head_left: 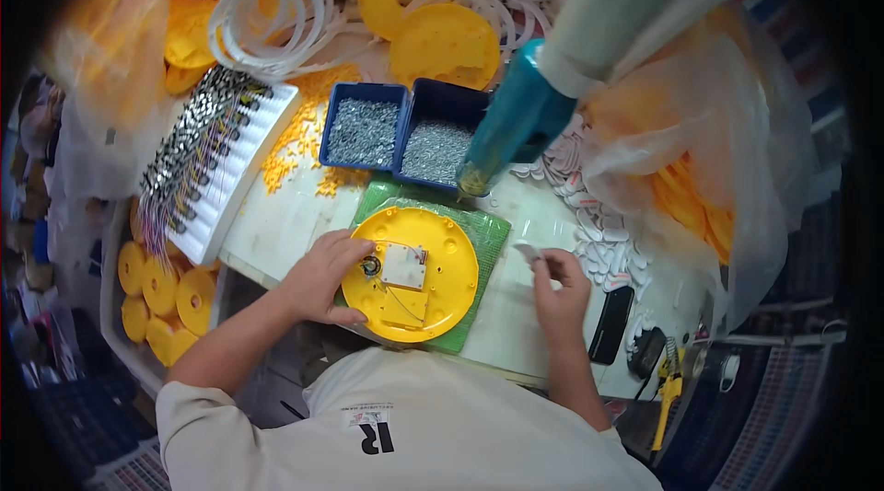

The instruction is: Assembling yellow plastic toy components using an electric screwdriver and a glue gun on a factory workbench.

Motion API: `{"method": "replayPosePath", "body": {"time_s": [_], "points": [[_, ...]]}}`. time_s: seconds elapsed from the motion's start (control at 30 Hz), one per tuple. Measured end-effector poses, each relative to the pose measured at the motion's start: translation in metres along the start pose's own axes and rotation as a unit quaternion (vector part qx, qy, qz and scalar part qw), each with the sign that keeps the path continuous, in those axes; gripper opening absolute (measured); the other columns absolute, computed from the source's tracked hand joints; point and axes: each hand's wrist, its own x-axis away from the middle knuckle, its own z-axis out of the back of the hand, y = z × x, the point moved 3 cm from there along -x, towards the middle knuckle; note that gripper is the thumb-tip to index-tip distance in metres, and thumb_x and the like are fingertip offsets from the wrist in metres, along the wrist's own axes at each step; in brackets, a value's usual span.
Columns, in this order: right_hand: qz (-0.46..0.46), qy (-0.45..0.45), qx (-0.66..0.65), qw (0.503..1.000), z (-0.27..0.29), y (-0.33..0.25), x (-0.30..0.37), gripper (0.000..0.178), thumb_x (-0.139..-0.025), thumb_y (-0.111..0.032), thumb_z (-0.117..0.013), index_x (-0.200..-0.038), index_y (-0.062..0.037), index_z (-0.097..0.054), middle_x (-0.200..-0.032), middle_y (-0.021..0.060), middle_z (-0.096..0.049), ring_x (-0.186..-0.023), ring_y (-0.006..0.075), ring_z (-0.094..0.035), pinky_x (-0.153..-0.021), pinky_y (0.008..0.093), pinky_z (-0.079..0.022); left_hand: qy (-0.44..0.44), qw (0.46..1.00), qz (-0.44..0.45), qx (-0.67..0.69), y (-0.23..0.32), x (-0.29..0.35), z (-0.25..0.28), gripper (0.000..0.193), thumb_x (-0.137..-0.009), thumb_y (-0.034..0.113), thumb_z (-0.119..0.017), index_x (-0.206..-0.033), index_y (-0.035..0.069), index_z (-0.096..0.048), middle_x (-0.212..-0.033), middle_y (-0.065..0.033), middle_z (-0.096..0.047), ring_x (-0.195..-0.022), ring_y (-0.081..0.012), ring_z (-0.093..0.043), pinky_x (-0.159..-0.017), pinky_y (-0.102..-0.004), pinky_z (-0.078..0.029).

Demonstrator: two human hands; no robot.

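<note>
Working from a distance, I watched my left hand (324,279) spread wide around the near edge of a round yellow plastic shell (451,293), fingers over its rim and thumb low against its side. Whether that hand gripped firmly or only steadied the shell, I could not tell. The shell lay just right of that grip, on a green rectangular mat (493,238). Just beyond the left fingertips sat a small round dark component (370,265), and farther right, a pale square module (403,266) inside the shell.

My right hand (562,296) was nearly closed, thumb and forefinger pinching a small thin pale-grey piece (527,253), well apart from the shell. Right of that pinch spread a heap of small white flat pieces (603,233); nearer me, just beside the wrist, lay a black oblong object (611,325).

Ahead of both hands stood two dark-blue plastic bins holding small silvery metal parts (366,132). A teal tool (523,109) hung ahead of the right hand, its tip above the mat's far edge.
</note>
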Motion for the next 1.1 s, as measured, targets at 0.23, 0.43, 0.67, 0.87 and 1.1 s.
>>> {"method": "replayPosePath", "body": {"time_s": [0.23,0.43,0.67,0.87,1.1], "points": [[0.243,-0.129,0.146,0.950,-0.092,-0.040,-0.042,0.019,-0.090,-0.005,-0.075,-0.109,-0.0021,-0.073,-0.098,0.0152,-0.076,-0.085,0.0275,-0.076,-0.074,0.0351,-0.059,0.005,1.000,-0.009,-0.014,0.008,0.000,-0.001,0.108,-0.079,0.070,-0.075,-0.154,0.003,-0.038,-0.146,-0.0232,-0.053,-0.135,-0.0487,-0.049,-0.117,-0.0579,-0.035],[0.205,-0.193,0.232,0.931,-0.125,-0.042,-0.056,0.016,-0.093,-0.012,-0.072,-0.108,-0.0093,-0.071,-0.091,0.0132,-0.074,-0.082,0.0334,-0.073,-0.068,0.0412,-0.058,0.010,1.000,-0.008,-0.005,0.009,-0.003,0.000,0.107,-0.079,0.069,-0.077,-0.154,0.003,-0.039,-0.144,-0.0234,-0.054,-0.134,-0.0484,-0.049,-0.116,-0.0575,-0.036],[0.240,-0.209,0.294,0.901,-0.128,-0.039,-0.050,0.019,-0.092,-0.014,-0.072,-0.110,-0.0099,-0.070,-0.096,0.0119,-0.074,-0.081,0.0320,-0.072,-0.070,0.0412,-0.058,0.012,1.000,-0.006,0.012,0.008,-0.004,0.003,0.108,-0.077,0.067,-0.080,-0.154,0.004,-0.038,-0.144,-0.0222,-0.053,-0.133,-0.0478,-0.049,-0.116,-0.0574,-0.036],[0.261,-0.154,0.185,0.935,-0.115,-0.043,-0.054,0.017,-0.089,-0.019,-0.074,-0.103,-0.0091,-0.075,-0.086,0.0101,-0.070,-0.078,0.0307,-0.069,-0.069,0.0427,-0.057,0.000,0.999,-0.006,0.034,0.007,-0.004,0.001,0.110,-0.071,0.062,-0.087,-0.153,0.006,-0.039,-0.141,-0.0204,-0.054,-0.132,-0.0469,-0.049,-0.114,-0.0574,-0.037],[0.283,-0.006,0.239,0.929,-0.077,-0.018,-0.129,0.022,-0.093,-0.010,-0.070,-0.115,-0.0037,-0.072,-0.101,0.0098,-0.072,-0.095,0.0249,-0.070,-0.082,0.0375,-0.055,-0.018,0.998,-0.012,0.055,0.010,-0.017,0.009,0.109,-0.070,0.058,-0.089,-0.152,0.005,-0.040,-0.141,-0.0186,-0.055,-0.130,-0.0452,-0.049,-0.113,-0.0564,-0.038]]}}
